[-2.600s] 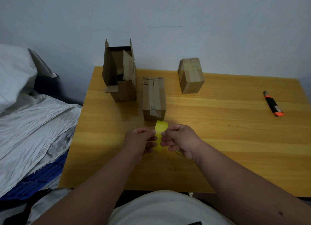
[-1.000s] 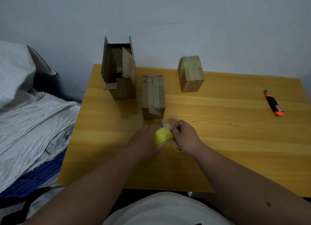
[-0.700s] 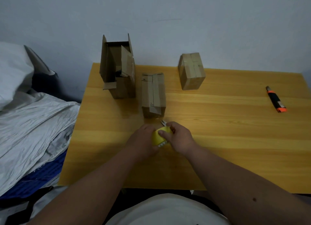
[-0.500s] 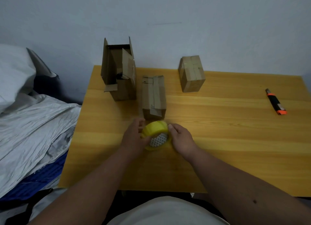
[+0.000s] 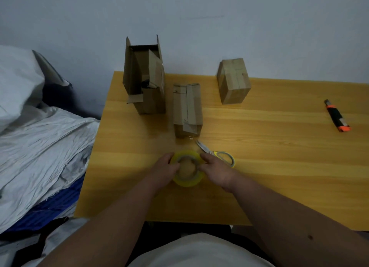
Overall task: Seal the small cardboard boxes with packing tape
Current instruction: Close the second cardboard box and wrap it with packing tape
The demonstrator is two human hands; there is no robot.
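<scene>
We grip the yellow packing tape roll (image 5: 187,168) from both sides, left hand (image 5: 164,167) and right hand (image 5: 216,169) with fingers curled on its rim, low over the wooden bench (image 5: 269,157). Yellow-handled scissors (image 5: 216,154) lie just beside it. Beyond stand the open box (image 5: 144,77), the middle box (image 5: 187,109) and the taped box (image 5: 233,80); a utility knife (image 5: 337,118) lies far right.

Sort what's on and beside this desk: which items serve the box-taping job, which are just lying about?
In use: tape roll gripped by left hand and right hand; scissors; three cardboard boxes.
Lying about: utility knife; bedding.
</scene>
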